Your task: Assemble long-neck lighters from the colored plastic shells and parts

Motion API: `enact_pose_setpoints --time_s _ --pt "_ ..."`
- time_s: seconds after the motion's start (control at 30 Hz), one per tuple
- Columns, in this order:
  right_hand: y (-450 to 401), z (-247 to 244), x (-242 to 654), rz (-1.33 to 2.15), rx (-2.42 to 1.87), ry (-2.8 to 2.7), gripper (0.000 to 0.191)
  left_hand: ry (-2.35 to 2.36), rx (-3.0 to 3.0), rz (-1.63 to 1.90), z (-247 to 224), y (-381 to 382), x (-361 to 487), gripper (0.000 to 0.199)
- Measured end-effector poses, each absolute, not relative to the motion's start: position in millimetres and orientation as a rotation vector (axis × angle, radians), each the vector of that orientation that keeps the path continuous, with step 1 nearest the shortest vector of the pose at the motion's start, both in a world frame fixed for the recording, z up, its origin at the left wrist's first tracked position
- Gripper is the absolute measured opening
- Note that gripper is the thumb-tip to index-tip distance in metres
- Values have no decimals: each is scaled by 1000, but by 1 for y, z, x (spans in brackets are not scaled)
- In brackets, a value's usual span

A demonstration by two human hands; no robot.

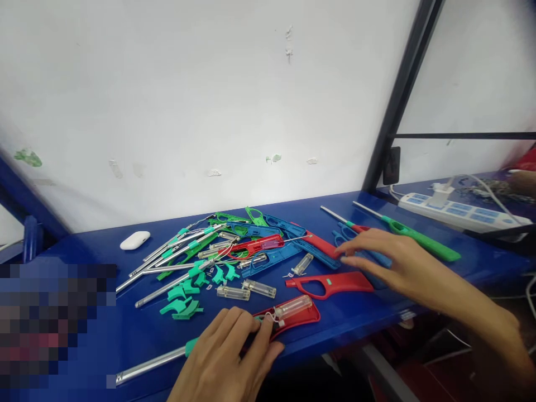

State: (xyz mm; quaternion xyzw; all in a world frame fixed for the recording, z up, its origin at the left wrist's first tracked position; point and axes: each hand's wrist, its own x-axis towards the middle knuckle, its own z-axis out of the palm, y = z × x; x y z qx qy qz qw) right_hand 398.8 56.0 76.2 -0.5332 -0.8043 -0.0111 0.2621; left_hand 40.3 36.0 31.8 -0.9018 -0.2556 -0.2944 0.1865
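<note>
My left hand (228, 349) is closed on a long-necked gas lighter whose red half-shell (299, 318) lies open near the table's front edge. In that shell sit a clear gas tank (295, 306) and thin white wires; its metal tube (151, 363) with a green collar points left. My fingers hide the shell's middle. My right hand (372, 259) hovers to the right, thumb and fingers apart, its fingertips beside the end of another red shell (320, 244); I cannot tell whether they touch it. A loose red half-shell (335, 285) lies between my hands.
Behind my hands are piled blue shells (276, 257), metal tubes (163, 287), teal triggers (182, 307) and loose clear tanks (259, 288). A whole green lighter (427, 240) lies at right, near a power strip (460, 212). A white earbud case (134, 240) rests at left.
</note>
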Motion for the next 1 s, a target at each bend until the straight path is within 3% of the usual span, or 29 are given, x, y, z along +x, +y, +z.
enact_pose_setpoints --time_s 0.23,0.67,1.0 --pt "53 59 400 333 -1517 -2303 36 -748 -2527 -957 32 31 42 28" --pt "47 61 399 348 -1470 -2335 27 -958 -2542 -1012 53 46 4 22" --pt "31 67 389 331 -1554 -2257 31 -1079 -2583 -839 47 42 -19 34"
